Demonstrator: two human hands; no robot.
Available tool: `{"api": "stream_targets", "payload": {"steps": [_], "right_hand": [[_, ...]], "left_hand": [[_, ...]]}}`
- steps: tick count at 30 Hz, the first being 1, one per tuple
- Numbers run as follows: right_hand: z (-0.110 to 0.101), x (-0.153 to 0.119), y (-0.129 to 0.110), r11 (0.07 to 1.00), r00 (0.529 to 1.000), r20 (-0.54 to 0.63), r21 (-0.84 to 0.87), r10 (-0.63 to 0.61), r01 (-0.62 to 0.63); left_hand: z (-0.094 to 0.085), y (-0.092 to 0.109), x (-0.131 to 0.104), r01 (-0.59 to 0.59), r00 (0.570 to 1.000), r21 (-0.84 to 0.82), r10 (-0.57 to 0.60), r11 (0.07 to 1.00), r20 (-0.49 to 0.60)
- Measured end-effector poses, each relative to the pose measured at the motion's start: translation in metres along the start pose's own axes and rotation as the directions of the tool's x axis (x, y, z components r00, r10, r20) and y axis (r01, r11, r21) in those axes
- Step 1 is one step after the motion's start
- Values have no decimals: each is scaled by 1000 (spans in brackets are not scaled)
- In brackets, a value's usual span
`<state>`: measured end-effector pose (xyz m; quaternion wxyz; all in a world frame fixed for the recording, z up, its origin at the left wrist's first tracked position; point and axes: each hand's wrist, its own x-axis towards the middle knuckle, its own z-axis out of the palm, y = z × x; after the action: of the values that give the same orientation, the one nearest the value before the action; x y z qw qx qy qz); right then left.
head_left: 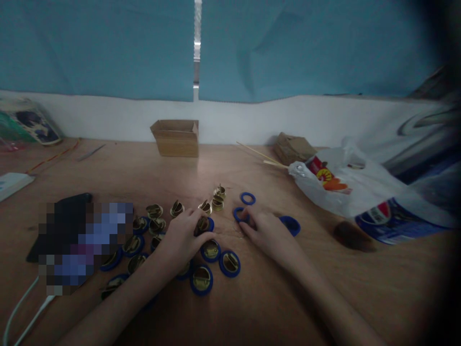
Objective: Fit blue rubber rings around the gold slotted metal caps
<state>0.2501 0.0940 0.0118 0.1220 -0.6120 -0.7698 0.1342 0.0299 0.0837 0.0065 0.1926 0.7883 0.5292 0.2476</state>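
Head view: our left hand (182, 236) pinches a blue-rimmed gold-metal disc (204, 224), right hand (265, 229) a blue plastic ring (235, 216); crowding could cause knocks.

Round gold metal clip piece with blue rim (205, 224) sits partly covered mid-tabletop (259, 168), thin blue open ring (235, 215) to its right, also partly covered, both well off the back edge.

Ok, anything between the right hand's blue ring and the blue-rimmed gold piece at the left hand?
Nothing visible: just tabletop between the blue ring at the right hand and the blue-rimmed gold piece at the left hand. A second blue ring lies farther back.
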Motion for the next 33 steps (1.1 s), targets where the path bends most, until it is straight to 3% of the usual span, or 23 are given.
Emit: {"api": "stream_targets", "payload": {"steps": [7, 10, 14, 19, 22, 30, 33], "right_hand": [[-2, 0, -1, 1000, 1000, -1, 4, -23, 23], [-3, 0, -1, 999, 999, -53, 41, -12, 14], [-5, 0, -6, 995, 990, -142, 100, -3, 17], [-5, -3, -16, 980, 986, -165, 200, 9, 24], [-5, -5, -22, 960, 991, -135, 279, 21, 17], [0, -6, -27, 799, 989, -129, 601, 77, 16], [1, -6, -27, 676, 994, -54, 737, 93, -23]], "left_hand": [[-1, 1, 0, 20, 999, -7, -20, 1000, 27], [-2, 1, 2, 29, 997, 34, -26, 999, -75], [-3, -1, 5, -32, 981, 92, 49, 995, -186], [2, -6, 10, -134, 987, 70, 140, 988, -76], [6, -9, 11, -132, 990, 8, 132, 991, -56], [1, -7, 10, -55, 983, -104, 36, 993, -179], [-2, -1, 9, -59, 935, -290, -49, 955, -351]]}}
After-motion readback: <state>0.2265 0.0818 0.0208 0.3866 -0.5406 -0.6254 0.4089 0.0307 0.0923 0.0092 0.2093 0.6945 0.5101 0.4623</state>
